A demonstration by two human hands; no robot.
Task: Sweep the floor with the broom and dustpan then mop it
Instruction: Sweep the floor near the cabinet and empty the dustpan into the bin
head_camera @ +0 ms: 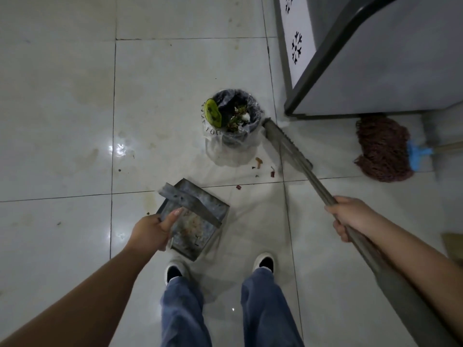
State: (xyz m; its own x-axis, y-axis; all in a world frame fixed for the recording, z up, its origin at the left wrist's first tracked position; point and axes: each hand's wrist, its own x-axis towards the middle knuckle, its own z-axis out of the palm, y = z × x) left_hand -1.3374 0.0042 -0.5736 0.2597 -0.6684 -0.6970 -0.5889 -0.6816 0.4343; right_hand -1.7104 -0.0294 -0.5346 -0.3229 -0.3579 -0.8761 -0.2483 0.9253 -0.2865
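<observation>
From the head view, the sweeping step is in hand, and the mop part has not begun. The left hand (152, 229) is low in the middle of the frame, its grip curled round the near edge of the dustpan (193, 219). The pan looks lifted a little off the floor (62, 96), though I cannot be sure. It has some dust and bits inside. The right hand (350, 216), at the right of the frame, has its grip closed round the broom (288, 144) stick. The broom head rests on the floor just right of the bin (233, 121), in the upper middle.

A few crumbs (260, 164) lie between the bin and the pan. I think the next move is to set the pan down beside them and brush them in, then tip the pan into the bin (it is already quite full, so tip slowly).

The mop (383, 151) lies at the right edge, by a grey cabinet (388, 58). The bin stands close to the crumbs and could be knocked. The person's shoes (263, 262) are near the pan too.
</observation>
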